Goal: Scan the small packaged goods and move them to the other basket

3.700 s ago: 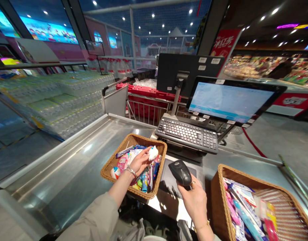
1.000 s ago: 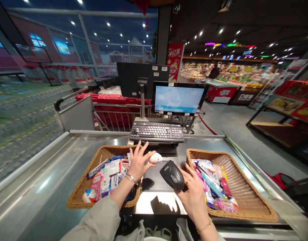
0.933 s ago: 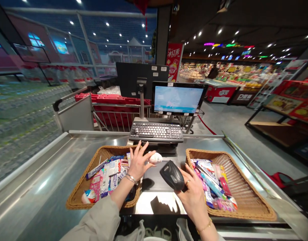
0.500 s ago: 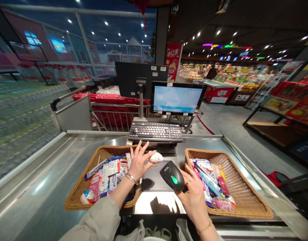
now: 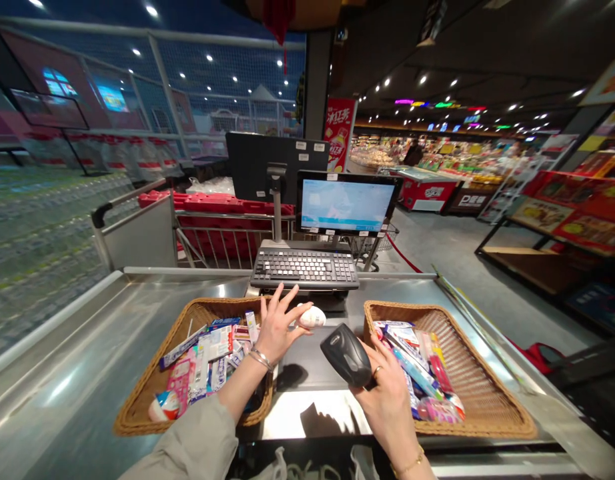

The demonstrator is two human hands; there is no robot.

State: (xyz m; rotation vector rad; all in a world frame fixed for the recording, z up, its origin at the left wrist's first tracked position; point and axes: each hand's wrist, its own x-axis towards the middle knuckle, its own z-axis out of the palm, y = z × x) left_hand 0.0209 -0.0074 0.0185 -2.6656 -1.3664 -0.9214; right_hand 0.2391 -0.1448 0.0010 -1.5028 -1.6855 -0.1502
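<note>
My left hand pinches a white egg-shaped package between thumb and forefinger, the other fingers spread. Printing that looks like a barcode shows on its right part. In my right hand is a black barcode scanner, its head tilted toward the egg but apart from it. Under my left forearm, the left wicker basket carries small packets, boxes and a similar egg with red and blue printing. To the right of the scanner, the right wicker basket holds a mix of small packets at its left side.
A keyboard stands at the counter's far edge, with a lit screen and a dark monitor back behind it. The metal counter runs under both baskets. Beyond are a cart and red-box shelves.
The green light on the scanner has gone out. My view has tilted up and shifted slightly right. Both hands keep their holds, the egg and scanner nearly unmoved.
</note>
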